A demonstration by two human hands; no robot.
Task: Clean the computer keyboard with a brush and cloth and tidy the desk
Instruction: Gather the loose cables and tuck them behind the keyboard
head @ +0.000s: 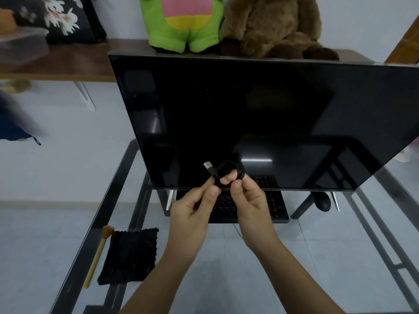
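Both my hands are raised above the black keyboard [275, 208], which lies on the glass desk under the monitor. My right hand [248, 200] holds a coiled black USB cable [230, 169] looped round its fingers. My left hand [192, 208] pinches the cable just below its silver plug [208, 165]. A black cloth [130, 254] lies flat at the desk's left, with a wooden-handled brush [97, 254] beside it on its left. A thin black cord [237, 231] trails from the keyboard's front edge.
A large dark monitor [249, 118] stands behind the keyboard. A black mouse [323, 201] lies at the right under the screen. The glass desk [226, 268] has a dark metal frame. Plush toys [186, 26] sit on a wooden shelf behind.
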